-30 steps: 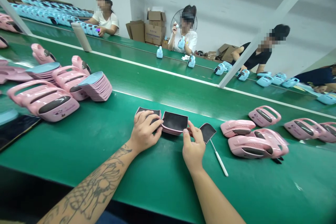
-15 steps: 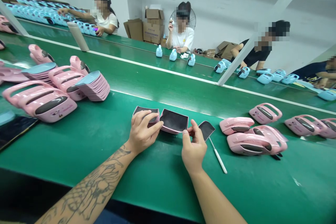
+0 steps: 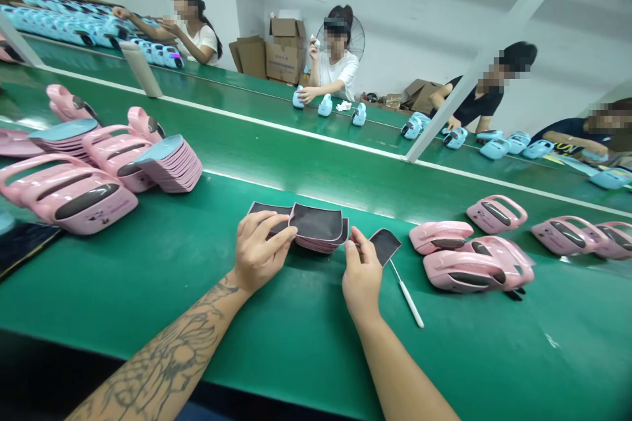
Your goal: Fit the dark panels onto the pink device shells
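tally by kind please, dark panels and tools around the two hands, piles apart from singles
Piles of dark-faced panels: 2 (middle pile; left pile, partly hidden by the left hand)
Single dark-faced panel: 1
White-handled tool: 1
Total: 4

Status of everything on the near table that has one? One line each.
Left hand: fingers bent over left dark stack
Right hand: fingers bent, beside middle stack; contact unclear
Left dark stack: partly covered
Middle stack: dark side up, top panel out of line
Single panel: dark side up
White-handled tool: lying down
Blue-topped stack: leaning
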`<state>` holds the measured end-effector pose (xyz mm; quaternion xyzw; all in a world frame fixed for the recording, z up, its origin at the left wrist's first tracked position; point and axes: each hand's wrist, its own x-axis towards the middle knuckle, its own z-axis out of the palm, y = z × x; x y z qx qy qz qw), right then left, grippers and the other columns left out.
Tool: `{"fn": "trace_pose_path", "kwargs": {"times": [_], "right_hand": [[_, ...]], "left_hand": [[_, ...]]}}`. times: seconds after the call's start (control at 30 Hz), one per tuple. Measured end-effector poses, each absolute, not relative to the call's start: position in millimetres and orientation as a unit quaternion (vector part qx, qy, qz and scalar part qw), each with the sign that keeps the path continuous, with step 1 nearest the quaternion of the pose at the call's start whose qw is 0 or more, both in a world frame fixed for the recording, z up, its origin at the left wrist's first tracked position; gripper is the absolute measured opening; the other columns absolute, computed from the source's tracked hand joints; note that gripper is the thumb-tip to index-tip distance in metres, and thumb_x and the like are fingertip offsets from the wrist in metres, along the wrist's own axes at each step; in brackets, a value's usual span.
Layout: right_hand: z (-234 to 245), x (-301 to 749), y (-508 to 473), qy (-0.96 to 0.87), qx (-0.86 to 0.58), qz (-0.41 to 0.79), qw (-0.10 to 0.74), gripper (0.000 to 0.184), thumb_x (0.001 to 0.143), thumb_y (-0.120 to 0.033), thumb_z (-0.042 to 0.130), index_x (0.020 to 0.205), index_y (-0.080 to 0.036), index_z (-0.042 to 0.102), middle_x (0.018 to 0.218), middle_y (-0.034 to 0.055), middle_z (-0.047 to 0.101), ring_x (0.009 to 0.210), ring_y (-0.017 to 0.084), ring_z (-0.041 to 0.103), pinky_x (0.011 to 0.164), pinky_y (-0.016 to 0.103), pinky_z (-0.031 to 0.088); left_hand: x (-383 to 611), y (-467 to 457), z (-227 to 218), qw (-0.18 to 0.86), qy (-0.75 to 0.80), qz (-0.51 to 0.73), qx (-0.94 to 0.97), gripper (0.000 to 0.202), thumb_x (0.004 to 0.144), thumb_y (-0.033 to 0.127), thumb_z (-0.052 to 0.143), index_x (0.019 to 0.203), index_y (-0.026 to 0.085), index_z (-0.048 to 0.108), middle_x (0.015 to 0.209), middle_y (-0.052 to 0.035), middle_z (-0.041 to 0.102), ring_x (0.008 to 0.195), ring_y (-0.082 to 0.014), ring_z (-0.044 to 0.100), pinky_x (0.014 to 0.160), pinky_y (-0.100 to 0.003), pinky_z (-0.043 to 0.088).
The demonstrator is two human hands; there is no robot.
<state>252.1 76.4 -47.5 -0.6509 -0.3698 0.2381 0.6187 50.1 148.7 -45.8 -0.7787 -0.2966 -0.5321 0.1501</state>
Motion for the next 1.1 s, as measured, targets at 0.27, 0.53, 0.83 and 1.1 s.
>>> {"fn": "trace_pose_path", "kwargs": {"times": [0.27, 0.53, 0.83, 1.1], "right_hand": [[-42.9, 244.0, 64.3, -0.353, -0.44, 0.41, 0.717, 0.052, 0.098, -0.06, 0.058, 0.129, -0.019, 0.067, 0.092, 0.0049, 0.072, 0.067, 0.018, 0.065, 0.06, 0.032, 0.051], [-14.4, 241.4, 57.9, -0.199, -0.17, 0.747, 0.611, 0.078, 0.092, -0.084, 0.043, 0.147, -0.03, 0.057, 0.147, 0.0108, 0.065, 0.13, 0.033, 0.063, 0.101, 0.055, 0.05], [-7.7, 262.2, 66.2, -0.206, -0.13, 0.771, 0.589, 0.071, 0.095, -0.074, 0.043, 0.148, -0.029, 0.054, 0.144, 0.0106, 0.068, 0.116, 0.029, 0.072, 0.101, 0.049, 0.047], [-34.7, 242.6, 75.0, -0.185, -0.112, 0.82, 0.53, 0.106, 0.08, -0.092, 0.047, 0.149, -0.011, 0.053, 0.134, 0.0182, 0.071, 0.104, 0.027, 0.073, 0.084, 0.036, 0.052]], "left_hand": [[48.7, 135.1, -38.8, 0.143, -0.243, -0.537, -0.795, 0.035, 0.077, 0.004, 0.079, 0.106, 0.023, 0.076, 0.112, -0.0127, 0.077, 0.108, -0.0296, 0.068, 0.095, -0.049, 0.054], [66.4, 120.9, -25.1, 0.072, -0.2, -0.54, -0.815, 0.043, 0.077, 0.0, 0.071, 0.115, 0.02, 0.072, 0.119, -0.0146, 0.073, 0.113, -0.0305, 0.067, 0.098, -0.049, 0.055], [102.6, 99.5, -16.6, -0.311, -0.415, -0.558, -0.648, 0.049, 0.099, 0.038, 0.057, 0.147, 0.027, 0.053, 0.129, -0.009, 0.071, 0.116, -0.0269, 0.071, 0.1, -0.042, 0.061], [88.4, 114.0, -58.8, -0.435, -0.353, -0.579, -0.592, 0.049, 0.096, 0.045, 0.061, 0.139, 0.024, 0.067, 0.137, -0.0121, 0.071, 0.119, -0.0313, 0.073, 0.094, -0.036, 0.065]]}}
